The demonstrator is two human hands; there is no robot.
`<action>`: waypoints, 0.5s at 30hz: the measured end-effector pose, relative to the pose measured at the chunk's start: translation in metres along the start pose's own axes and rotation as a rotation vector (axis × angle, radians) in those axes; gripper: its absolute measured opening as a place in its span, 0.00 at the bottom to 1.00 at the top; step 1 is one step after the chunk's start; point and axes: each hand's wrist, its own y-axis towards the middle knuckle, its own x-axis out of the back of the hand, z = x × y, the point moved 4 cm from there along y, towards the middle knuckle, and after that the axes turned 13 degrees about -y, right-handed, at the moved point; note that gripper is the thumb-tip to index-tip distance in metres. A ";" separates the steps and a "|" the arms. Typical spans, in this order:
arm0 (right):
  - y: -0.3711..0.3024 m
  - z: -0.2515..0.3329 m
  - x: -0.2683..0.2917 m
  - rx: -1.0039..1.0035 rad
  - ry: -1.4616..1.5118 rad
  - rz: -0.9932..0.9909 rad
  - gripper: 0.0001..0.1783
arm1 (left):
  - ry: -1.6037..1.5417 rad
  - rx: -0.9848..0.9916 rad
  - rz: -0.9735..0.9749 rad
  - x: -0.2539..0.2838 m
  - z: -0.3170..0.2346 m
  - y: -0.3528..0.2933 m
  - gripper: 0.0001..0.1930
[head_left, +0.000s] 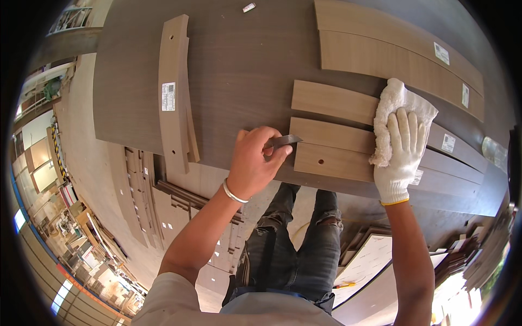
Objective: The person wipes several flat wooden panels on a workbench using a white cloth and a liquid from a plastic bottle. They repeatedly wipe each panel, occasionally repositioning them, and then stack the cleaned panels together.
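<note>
- One broad, dark brown surface (239, 60) spans the frame from upper left to right.
- Two long brown boards (375, 49) lie edge to edge at upper right, each bearing a white label.
- Three further boards (331, 134) lie right of center; the lower two meet along their long edges, the top one slightly apart.
- Two curved pieces (173, 68), one overlapping the other, lie lengthwise at upper left; the top piece shows holes and a white label.
- A white cloth (384, 125) drapes across the three boards at right.
- The right hand (399, 155), in a white knit glove, rests flat on the cloth, fingers extended, nearly together.
- The bare left hand (254, 160), at center, has curled fingers and thumb pinching a dark, pointed tool (285, 140) near the boards' left ends.
- A silver bracelet (232, 195) circles the left wrist.
- A small white object (249, 7) lies at top center.
</note>
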 end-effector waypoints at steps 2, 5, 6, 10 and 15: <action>0.000 0.000 0.000 -0.001 -0.004 0.007 0.30 | -0.019 0.009 -0.045 -0.009 0.007 0.002 0.07; -0.001 -0.002 -0.002 -0.004 -0.008 0.003 0.34 | 0.100 -0.084 -0.087 -0.014 0.002 0.005 0.07; -0.001 -0.001 -0.002 -0.007 -0.012 0.007 0.34 | 0.137 -0.117 -0.106 -0.016 0.001 0.005 0.08; 0.001 0.001 0.000 -0.012 0.009 -0.006 0.34 | 0.239 -0.178 -0.136 -0.020 0.000 -0.001 0.09; 0.002 0.002 0.004 -0.024 0.042 -0.005 0.33 | 0.177 -0.166 -0.180 -0.023 -0.002 -0.005 0.08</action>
